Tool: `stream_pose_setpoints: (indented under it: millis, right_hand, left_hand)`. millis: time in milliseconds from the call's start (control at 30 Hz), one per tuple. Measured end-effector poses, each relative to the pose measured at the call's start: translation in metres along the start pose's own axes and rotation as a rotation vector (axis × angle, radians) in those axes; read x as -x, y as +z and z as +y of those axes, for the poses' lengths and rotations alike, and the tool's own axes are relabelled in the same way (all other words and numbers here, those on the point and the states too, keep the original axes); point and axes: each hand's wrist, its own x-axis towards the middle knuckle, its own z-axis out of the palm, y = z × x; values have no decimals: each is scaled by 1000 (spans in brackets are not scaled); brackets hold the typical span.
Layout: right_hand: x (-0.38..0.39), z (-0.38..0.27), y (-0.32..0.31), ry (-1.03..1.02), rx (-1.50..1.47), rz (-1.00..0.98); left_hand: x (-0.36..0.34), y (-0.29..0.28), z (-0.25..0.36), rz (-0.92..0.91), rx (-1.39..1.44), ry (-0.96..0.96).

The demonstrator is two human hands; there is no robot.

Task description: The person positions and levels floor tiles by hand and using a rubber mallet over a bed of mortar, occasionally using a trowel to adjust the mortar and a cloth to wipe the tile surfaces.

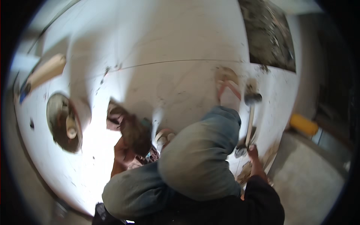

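A bunched brown cloth (137, 137) is in my left hand (125, 154), whose fingers close round its lower part. Blur and the folds hide some of the fingers. At my right side, my right hand (253, 151) is closed at the near end of a mallet (250, 122) with a pale wooden handle. The mallet's dark head (253, 99) points away from me, beside my right foot in a sandal (228, 88). Next to my right fingers is a small greyish thing (240, 152), too blurred to name.
White floor tiles (180, 78) spread ahead, smudged with dirt. A bucket (77, 123) with things inside stands left, near a wooden piece with a blue end (48, 71). Wet mortar (268, 35) fills an untiled patch at far right. A yellow object (303, 125) lies beyond a grey slab (307, 165).
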Motion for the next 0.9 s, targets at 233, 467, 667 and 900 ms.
stream_pose_setpoints:
  millis: [233, 467, 667, 900]
  right_hand:
    - [72, -18, 12, 21, -204, -112]
    - [92, -184, -39, -291, 85, 117]
    - [134, -400, -127, -647, 336, 625]
    - [87, -404, -198, -490, 755, 381]
  left_hand:
    - [4, -21, -29, 225, 124, 91]
    - [-4, -28, -35, 35, 166, 129]
    - [-30, -25, -40, -204, 299, 203]
    - [-27, -15, -25, 35, 314, 226]
